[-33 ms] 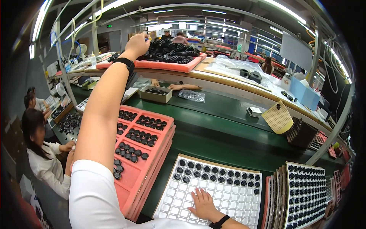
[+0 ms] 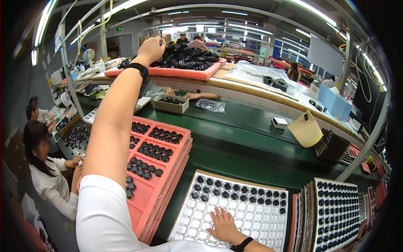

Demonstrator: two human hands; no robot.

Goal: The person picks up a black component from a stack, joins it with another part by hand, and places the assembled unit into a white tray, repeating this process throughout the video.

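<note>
Disturbing the heap of black parts (image 2: pixel 191 56) could have spilled some over the red tray (image 2: pixel 215 73), and pressure from the open right hand (image 2: pixel 223 227) could have shifted the white tray (image 2: pixel 252 215) beneath it. The heap lay just right of the raised left hand (image 2: pixel 151 49), its fingers curled, any grip impossible to tell; black pieces (image 2: pixel 236 187) sat beyond the right hand in the white tray's far rows.

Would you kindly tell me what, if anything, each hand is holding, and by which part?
The right hand holds nothing, lying open on the white compartment tray. Whether the left hand holds anything cannot be told; its grasp is hidden.
</note>
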